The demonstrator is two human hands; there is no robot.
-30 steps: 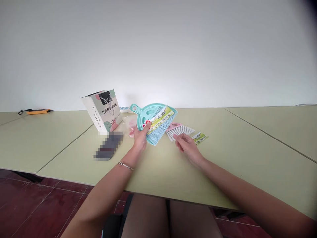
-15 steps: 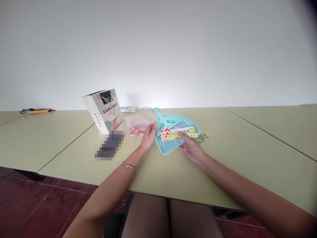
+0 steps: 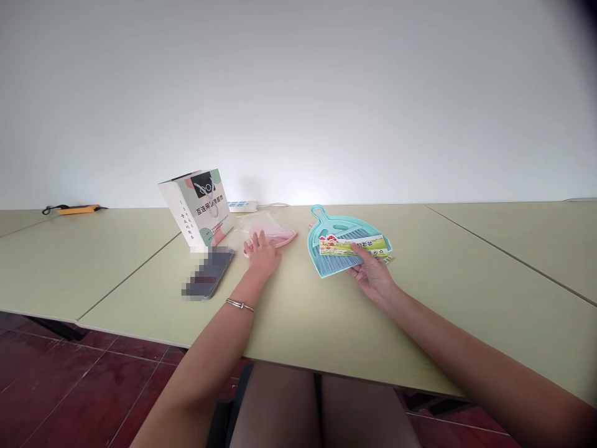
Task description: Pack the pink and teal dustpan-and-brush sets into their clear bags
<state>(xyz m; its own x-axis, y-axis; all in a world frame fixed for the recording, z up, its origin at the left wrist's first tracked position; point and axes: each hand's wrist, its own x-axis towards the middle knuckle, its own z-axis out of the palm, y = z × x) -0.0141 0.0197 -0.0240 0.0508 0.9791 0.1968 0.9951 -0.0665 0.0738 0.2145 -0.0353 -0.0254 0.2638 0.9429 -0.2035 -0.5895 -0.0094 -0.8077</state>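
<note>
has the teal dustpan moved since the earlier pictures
Yes. The teal dustpan, now in the right hand, has moved to the right, farther from the paper bag.

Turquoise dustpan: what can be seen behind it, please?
Behind the turquoise dustpan, a green label peeks out at the right edge and a small pink piece at the left. Whatever else lies behind is covered.

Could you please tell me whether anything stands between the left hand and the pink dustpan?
No solid obstacle shows: the left hand is on or just above the left part of the pink dustpan. Clear plastic film lies about it, showing beyond the hand; whether any passes beneath the hand cannot be told.
</note>
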